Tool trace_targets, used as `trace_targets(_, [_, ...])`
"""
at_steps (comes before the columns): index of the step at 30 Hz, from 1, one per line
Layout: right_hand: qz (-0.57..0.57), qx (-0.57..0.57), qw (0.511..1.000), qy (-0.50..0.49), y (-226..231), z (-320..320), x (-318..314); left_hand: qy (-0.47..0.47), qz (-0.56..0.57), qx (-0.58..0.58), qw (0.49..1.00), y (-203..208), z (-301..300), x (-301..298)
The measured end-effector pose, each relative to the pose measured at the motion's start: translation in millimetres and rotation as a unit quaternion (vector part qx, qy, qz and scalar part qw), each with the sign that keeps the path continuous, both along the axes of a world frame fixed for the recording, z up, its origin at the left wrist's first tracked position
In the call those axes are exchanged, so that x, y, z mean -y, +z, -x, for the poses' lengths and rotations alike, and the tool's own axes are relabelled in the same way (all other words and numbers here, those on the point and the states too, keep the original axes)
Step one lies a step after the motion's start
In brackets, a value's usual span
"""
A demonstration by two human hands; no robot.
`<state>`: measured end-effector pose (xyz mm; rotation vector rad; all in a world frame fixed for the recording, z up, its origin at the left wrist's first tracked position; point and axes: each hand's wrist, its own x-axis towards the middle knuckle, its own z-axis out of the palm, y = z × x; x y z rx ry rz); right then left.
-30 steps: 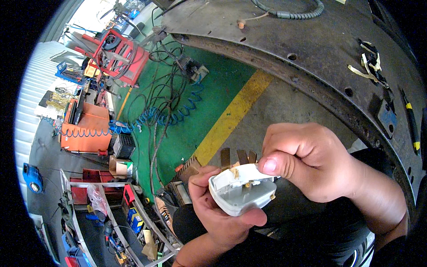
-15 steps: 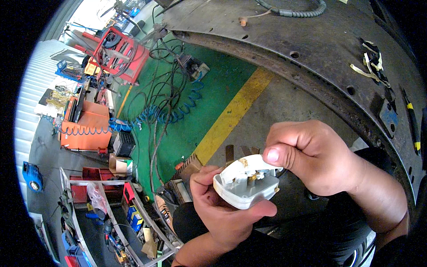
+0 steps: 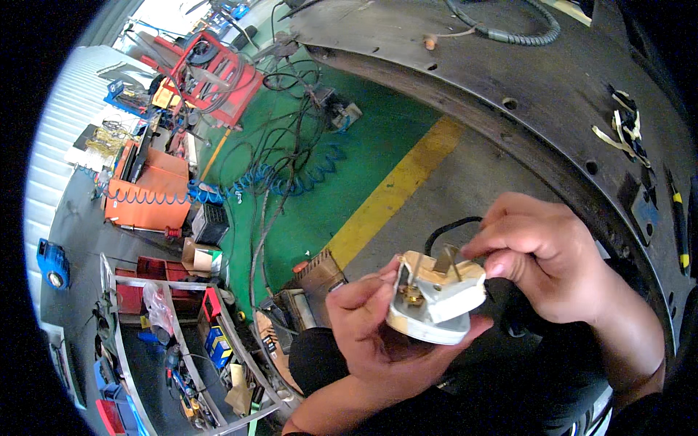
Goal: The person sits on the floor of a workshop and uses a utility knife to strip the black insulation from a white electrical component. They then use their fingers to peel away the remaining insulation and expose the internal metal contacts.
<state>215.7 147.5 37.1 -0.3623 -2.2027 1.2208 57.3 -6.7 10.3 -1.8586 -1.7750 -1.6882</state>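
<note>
My left hand [image 3: 382, 338] cradles a white plastic electrical plug [image 3: 429, 325] from below, fingers wrapped round its far side and thumb along the near side. Its housing is apart, and brass terminals [image 3: 413, 296] show inside. Tilted over the base is the white cover part [image 3: 458, 294], its top face browned, with flat metal blades [image 3: 445, 259] standing up from it. The thumb and forefinger of my right hand [image 3: 545, 261] pinch at the cover's right edge, beside the blades. A black cable [image 3: 449, 231] curves behind the plug toward my right fingers; its end is hidden.
A dark metal workbench [image 3: 465, 65] with holes curves along the right, bearing pale strips [image 3: 618, 138] and a black-and-yellow tool [image 3: 679, 218]. At lower left stands a metal-framed tool rack [image 3: 163, 349]. Hoses and cables [image 3: 291, 138] tangle on the green floor, near a red cart [image 3: 225, 80].
The plug has turned and moved slightly right, bringing its blades and the browned face into view. My right hand has shifted to the cover's right edge, and the black cable now shows behind.
</note>
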Motion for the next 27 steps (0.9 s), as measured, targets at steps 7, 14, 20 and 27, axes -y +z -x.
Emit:
trace_targets(7, [0.037, 0.002, 0.999, 0.007, -0.5, 0.5, 1.8, 0.023, 0.02, -0.046, 0.998, 0.6, 2.3, 3.9])
trace_targets(14, [0.06, -0.005, 0.997, 0.046, 2.0, -2.0, -0.2, 0.024, 0.022, -0.053, 0.998, 5.5, 2.4, 5.0])
trace_targets(20, [0.055, -0.028, 0.996, 0.066, 2.0, -1.4, 1.6, -0.038, -0.031, 0.038, 0.998, -2.0, 6.2, 2.3])
trace_targets(27, [0.056, -0.035, 0.995, 0.071, 4.7, -3.0, 4.8, -0.028, -0.011, 0.045, 0.999, -4.9, 8.3, 5.4])
